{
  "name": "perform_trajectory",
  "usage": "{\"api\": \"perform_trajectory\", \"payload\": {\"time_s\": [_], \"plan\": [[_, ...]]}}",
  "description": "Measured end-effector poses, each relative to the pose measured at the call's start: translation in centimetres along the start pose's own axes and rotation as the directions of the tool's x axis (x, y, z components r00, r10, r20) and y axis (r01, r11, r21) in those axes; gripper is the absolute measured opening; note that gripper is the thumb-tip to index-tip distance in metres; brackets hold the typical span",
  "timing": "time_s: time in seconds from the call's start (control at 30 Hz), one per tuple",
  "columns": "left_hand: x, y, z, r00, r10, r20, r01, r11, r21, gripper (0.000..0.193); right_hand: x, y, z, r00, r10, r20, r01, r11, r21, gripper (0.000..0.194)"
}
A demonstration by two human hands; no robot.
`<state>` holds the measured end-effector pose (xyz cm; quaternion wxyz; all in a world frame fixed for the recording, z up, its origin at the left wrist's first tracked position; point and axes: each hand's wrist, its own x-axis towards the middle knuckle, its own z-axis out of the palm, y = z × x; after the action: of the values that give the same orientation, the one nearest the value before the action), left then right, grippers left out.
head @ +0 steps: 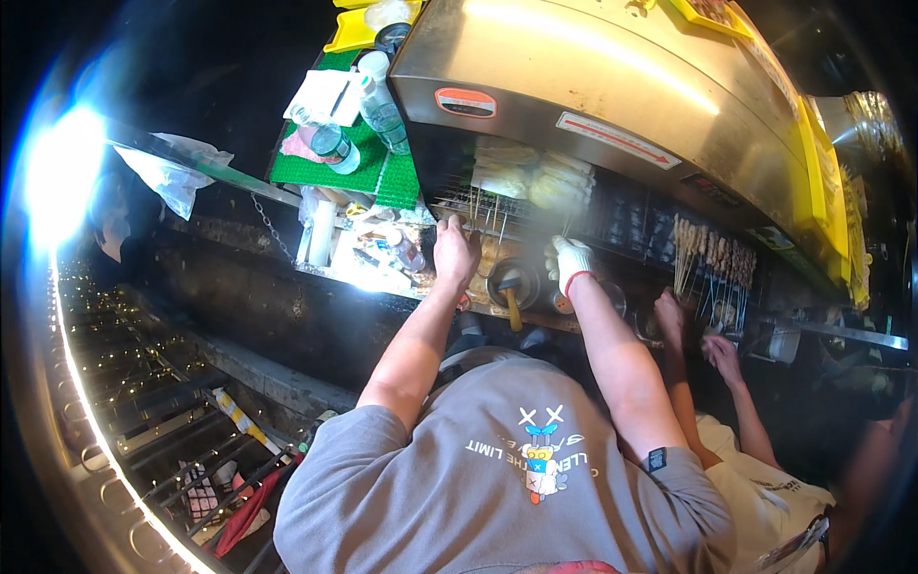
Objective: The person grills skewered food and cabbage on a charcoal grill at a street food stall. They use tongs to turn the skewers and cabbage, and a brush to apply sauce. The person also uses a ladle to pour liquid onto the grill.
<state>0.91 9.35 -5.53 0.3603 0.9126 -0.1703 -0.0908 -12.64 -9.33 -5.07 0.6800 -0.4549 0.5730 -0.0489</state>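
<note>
My bare left hand point(457, 250) is at the front edge of a grill, its fingers closed around the stick ends of a bunch of pale, flat skewers point(500, 172). To its right, my right hand point(571, 262) wears a white knitted glove with a red cuff. It grips the sticks of a second pale, yellowish bunch of skewers point(563, 179), partly veiled by smoke. Both bunches lie over the grill grate point(455, 199) beneath a steel hood point(516, 79). Between my hands a basting brush point(512, 305) rests in a round metal pot point(529, 276).
On the left, plastic bottles point(384, 115) stand on a green mat point(323, 171). A brightly lit tray point(358, 255) holds small items. A co-worker's hands point(670, 316) are at the right, near browned meat skewers point(717, 251). A chain point(272, 228) hangs at the left.
</note>
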Motion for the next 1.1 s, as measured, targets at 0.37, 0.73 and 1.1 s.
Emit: {"api": "perform_trajectory", "payload": {"time_s": [0.37,0.73,1.1], "plan": [[2.4,-0.3,1.6,0.992,-0.022,0.128,0.009,0.995,0.095,0.015,0.5,0.4,-2.2,0.985,-0.015,0.169,-0.012,0.988,0.156,0.026],[-0.9,6.3,-1.4,0.981,-0.123,0.150,0.174,0.902,-0.395,0.018,0.8,0.6,-3.8,0.968,-0.136,0.212,0.085,0.969,0.232,0.022],[-4.0,13.1,9.2,0.945,0.076,0.317,0.001,0.972,-0.236,0.023,4.3,2.5,-6.0,0.961,-0.085,0.263,0.016,0.967,0.253,0.026]]}}
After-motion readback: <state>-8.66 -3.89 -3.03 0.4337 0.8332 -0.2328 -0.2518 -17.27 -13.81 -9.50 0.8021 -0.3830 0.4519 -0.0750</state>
